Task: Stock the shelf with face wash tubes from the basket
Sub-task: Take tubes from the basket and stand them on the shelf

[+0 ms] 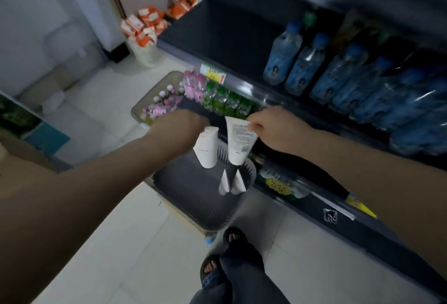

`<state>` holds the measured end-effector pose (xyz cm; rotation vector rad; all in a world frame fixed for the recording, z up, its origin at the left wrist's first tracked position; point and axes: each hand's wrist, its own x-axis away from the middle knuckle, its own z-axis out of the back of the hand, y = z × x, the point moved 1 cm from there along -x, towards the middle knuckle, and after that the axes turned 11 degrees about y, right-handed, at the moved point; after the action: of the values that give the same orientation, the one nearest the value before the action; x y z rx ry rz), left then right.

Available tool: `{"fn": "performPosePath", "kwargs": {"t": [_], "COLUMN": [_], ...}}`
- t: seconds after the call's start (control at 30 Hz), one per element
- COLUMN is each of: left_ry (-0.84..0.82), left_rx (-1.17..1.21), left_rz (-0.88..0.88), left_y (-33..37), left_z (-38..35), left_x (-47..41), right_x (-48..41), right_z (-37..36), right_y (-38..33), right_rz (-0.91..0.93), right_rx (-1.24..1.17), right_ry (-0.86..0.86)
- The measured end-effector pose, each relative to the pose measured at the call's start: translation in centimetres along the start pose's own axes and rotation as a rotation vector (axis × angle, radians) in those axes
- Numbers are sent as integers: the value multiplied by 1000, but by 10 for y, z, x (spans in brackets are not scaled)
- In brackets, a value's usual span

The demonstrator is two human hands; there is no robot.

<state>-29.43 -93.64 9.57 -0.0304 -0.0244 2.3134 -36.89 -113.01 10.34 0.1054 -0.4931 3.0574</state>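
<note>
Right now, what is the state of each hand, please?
Left hand: closed on a white tube, above the basket.
Right hand: closed on a second white tube, pinched by its upper end.

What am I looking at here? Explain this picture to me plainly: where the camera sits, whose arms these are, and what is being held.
There is no machine here. One camera sits on a person's head and looks down, so the two arms reaching forward are that person's own, and their sandalled feet show at the bottom.

The left hand holds a white face wash tube by its top end. The right hand pinches a second white tube with its fingers, printed side toward the camera. Both hang above a dark slotted basket on the tiled floor, where two more tubes remain.

To the right is a dark shelf unit with blue-capped water bottles; its left part is bare.
</note>
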Motion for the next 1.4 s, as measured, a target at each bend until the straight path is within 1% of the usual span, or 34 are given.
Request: {"fn": "performPosePath", "kwargs": {"t": [0.13,0.33,0.47,0.57,0.67,0.73,0.83,1.1,1.27,1.4], "left_ry": [49,147,172,197,227,234,268,350,389,384], "left_rx": [29,41,76,97,142,124,87,97,99,143], "left_rz": [-74,-208,-295,-342,-386,-414,-428,-436,-376,-348], "left_y": [23,71,109,140,168,188,220,292,323,340], "left_z": [49,113,153,183,210,225,243,304,330,341], "left_x": [-17,-37,-46,-57,-73,-81,-95,-132,-163,-190], "right_x": [35,88,122,148,172,184,200,226,226,219], "right_z": [54,121,164,197,225,241,264,329,366,385], "right_y": [4,13,24,36,52,64,85,143,175,203], "right_rz": [-72,-196,-285,-331,-350,-351,-367,-352,-325,-316], "right_rx": [-13,42,12,0,8,22,9,-39,-56,-96], "right_ry": [110,220,269,299,388,439,495,573,616,631]}}
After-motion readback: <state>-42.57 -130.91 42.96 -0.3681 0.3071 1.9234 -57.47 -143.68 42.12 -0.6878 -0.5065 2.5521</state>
